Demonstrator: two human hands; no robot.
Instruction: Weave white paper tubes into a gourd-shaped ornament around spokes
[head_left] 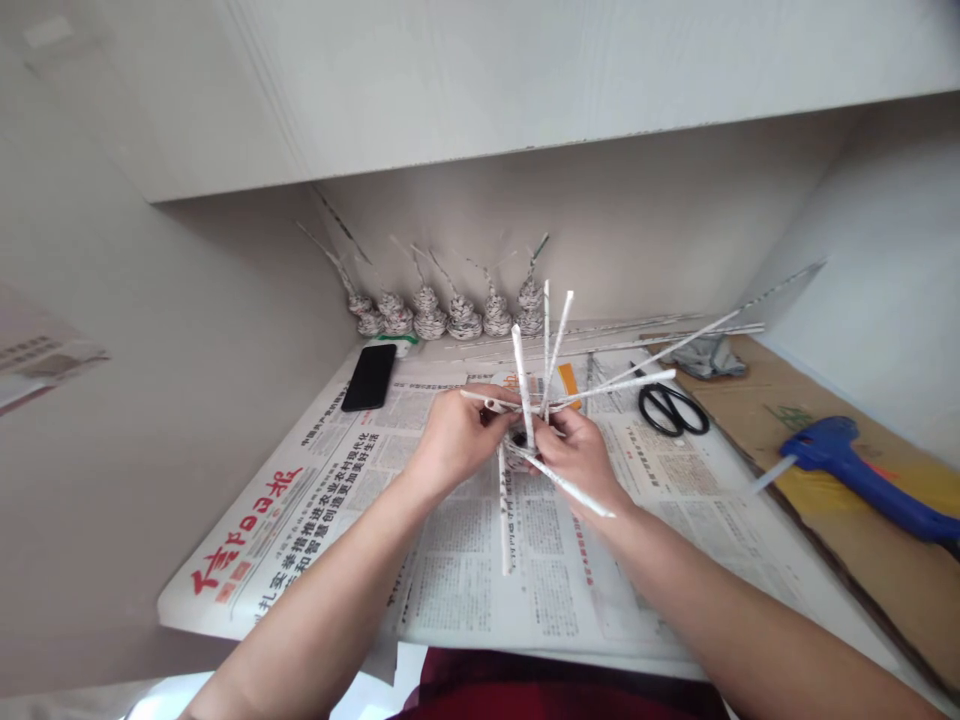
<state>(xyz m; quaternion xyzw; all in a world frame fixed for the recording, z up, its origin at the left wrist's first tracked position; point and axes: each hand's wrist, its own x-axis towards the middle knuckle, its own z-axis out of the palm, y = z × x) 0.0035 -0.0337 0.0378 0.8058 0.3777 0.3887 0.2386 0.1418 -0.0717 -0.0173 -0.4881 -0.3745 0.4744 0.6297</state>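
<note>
Between my hands is a small weaving of rolled newspaper sticks [523, 375], with several sticks fanning out upward, sideways and downward. My left hand [463, 432] pinches it from the left, thumb and fingers closed near the hub. From the right, my right hand [576, 455] wraps its fingers around the lower part. One long paper stick [705, 328] runs from the hub far out to the right. The fingers and palms hide much of the centre, where a dark hollow shows. Below the work lie newspaper sheets [450, 580].
Several woven gourd-shaped paper pieces [430, 318] stand along the back wall. A black phone [369, 378] lies left, black-handled scissors [673, 410] right. A blue glue gun [847, 460] rests on cardboard [795, 410] beside a crumpled grey cloth-like lump [709, 356]. A white panel [525, 80] overhangs the table.
</note>
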